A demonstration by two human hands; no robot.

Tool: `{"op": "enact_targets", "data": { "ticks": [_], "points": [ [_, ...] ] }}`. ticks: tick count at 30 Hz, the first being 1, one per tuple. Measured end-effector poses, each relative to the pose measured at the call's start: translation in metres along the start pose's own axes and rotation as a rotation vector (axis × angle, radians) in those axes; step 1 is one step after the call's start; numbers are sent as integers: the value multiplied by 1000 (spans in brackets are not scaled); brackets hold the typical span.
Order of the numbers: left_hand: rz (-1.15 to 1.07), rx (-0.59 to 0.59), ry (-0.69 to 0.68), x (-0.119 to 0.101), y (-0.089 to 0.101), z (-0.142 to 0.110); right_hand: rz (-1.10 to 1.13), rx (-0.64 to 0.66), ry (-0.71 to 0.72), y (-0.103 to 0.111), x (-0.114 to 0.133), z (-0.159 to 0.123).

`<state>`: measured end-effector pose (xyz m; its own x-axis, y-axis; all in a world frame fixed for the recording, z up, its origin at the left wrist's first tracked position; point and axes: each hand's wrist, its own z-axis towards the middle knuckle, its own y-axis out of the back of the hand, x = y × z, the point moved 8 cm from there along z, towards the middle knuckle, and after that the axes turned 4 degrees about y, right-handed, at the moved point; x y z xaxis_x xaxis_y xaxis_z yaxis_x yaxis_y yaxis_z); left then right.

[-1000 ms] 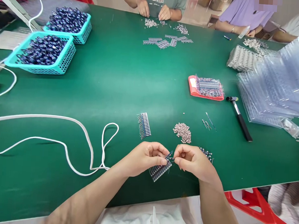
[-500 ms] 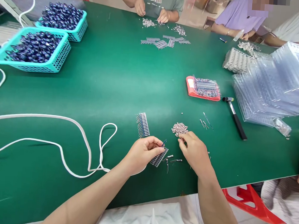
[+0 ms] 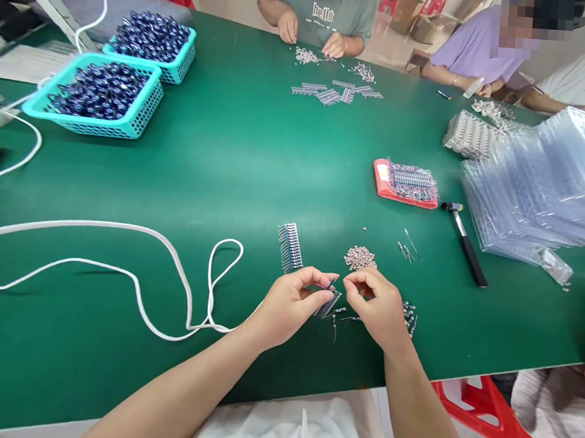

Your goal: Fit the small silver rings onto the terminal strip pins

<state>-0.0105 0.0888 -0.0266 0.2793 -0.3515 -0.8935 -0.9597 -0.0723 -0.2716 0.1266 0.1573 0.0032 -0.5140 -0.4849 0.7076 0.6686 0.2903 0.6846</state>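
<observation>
Pinching at the fingertips, the left hand [image 3: 286, 305] grasps a small blue wire-leaded part [image 3: 332, 284]. Orientation of this part: short, slender, tilted, upper end toward one o'clock. Directly beneath the left thumb lies a partly covered component strip [image 3: 327, 305]; its visible length runs roughly from eight to two o'clock.

The right hand [image 3: 379, 305] has thumb and forefinger drawn close together. Its fingertips are just beside those of the left hand, at three o'clock from the blue part. Whether anything is held between them cannot be told; any item there is too small to resolve.

Reference position, bead pile [image 3: 360, 258]: between one and two o'clock from the left fingertips, immediately beyond the right fingers. The right hand is the nearer of the two. Loose leaded components [image 3: 339, 310] lie between the hands, on the near side of the fingertips. A second component strip [image 3: 291, 245] lies at eleven o'clock from the left fingertips, its long axis close to twelve-six, slightly tilted.

Farther out, at two o'clock from the right hand, are a red-wrapped bundle [image 3: 408, 184] and a black-handled hammer [image 3: 470, 255], handle end toward five o'clock.

Markings: "hello" is legible on the green shirt [image 3: 313, 30] of the person seated at twelve o'clock. The smaller line below it is unreadable. The bundle's pale label [image 3: 383, 172] shows no legible text. No brand can be identified.
</observation>
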Motion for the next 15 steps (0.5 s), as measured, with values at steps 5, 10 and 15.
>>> {"op": "enact_targets", "data": {
  "ticks": [5, 10, 15],
  "points": [
    [-44, 42, -95, -13, -9, -9, 221, -105, 39, 9, 18, -7],
    [-63, 38, -122, -15, -13, -13, 107, -217, 192, 14, 30, -12],
    [-85, 40, -131, -13, -13, -14, -13, -310, 300, 18, 38, -17]
  ]
}}
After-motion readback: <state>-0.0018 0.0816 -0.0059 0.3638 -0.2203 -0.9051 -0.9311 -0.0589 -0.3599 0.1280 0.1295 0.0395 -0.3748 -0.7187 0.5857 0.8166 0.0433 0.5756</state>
